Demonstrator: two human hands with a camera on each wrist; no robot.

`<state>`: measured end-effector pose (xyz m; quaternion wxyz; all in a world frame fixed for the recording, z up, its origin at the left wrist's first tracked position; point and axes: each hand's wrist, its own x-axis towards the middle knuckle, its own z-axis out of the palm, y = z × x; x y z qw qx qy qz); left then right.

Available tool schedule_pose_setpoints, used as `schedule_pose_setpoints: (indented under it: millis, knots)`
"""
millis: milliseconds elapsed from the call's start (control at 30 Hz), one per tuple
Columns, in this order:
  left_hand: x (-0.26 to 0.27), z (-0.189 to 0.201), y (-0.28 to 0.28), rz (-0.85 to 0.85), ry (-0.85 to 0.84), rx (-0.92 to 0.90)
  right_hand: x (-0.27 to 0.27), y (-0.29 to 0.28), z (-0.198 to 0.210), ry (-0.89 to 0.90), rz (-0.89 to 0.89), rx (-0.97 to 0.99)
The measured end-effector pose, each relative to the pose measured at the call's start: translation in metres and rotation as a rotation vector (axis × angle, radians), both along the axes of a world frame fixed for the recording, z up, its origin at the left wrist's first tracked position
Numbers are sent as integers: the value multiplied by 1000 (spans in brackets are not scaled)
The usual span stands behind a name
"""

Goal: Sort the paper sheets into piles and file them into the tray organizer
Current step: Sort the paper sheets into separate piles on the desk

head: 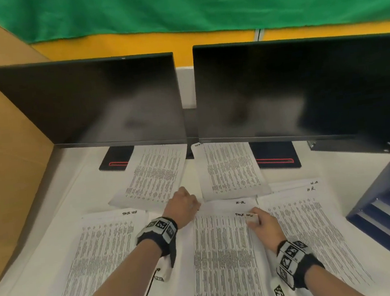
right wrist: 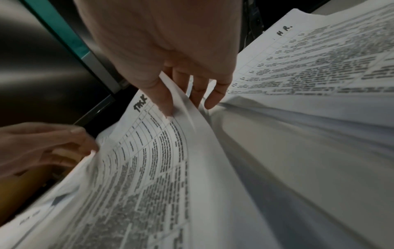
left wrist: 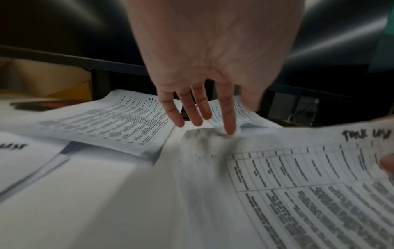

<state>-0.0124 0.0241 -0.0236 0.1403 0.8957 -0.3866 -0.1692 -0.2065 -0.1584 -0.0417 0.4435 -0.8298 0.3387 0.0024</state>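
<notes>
A printed sheet [head: 222,251] headed "TASK LIST" lies in the middle of the desk, over a sheet marked "H.R." [head: 240,202]. My right hand [head: 254,218] pinches its top right corner, thumb [right wrist: 165,102] on top and fingers beneath, and that edge curls up. My left hand [head: 189,203] is at the top left corner. Its fingers point down nearly straight, and the index fingertip [left wrist: 230,131] touches the crumpled corner. The dark blue tray organizer [head: 382,202] stands at the right edge, apart from both hands.
More printed sheets lie around: a "TASK LIST" pile [head: 104,250] on the left, an "H.R." pile [head: 313,222] on the right, and two piles [head: 156,174] [head: 231,168] farther back. Two dark monitors [head: 86,103] [head: 301,86] stand behind. A cardboard wall [head: 7,140] closes the left side.
</notes>
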Motion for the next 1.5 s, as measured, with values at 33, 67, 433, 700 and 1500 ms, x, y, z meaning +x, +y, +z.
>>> schedule_pose_setpoints:
  millis: [33,67,433,700,1500]
  knots:
    - [-1,1,0,29,35,-35,0,-2,-1,-5,-27,24]
    - [-1,2,0,58,81,-57,0,-4,0,-14,-56,51]
    - [-31,-6,43,374,374,-256,22,-9,3,-78,-319,527]
    - [23,37,147,603,556,-244,27,0,-3,-81,-81,286]
    - [-22,-3,8,-79,-169,-62,34,-8,-1,4,30,-368]
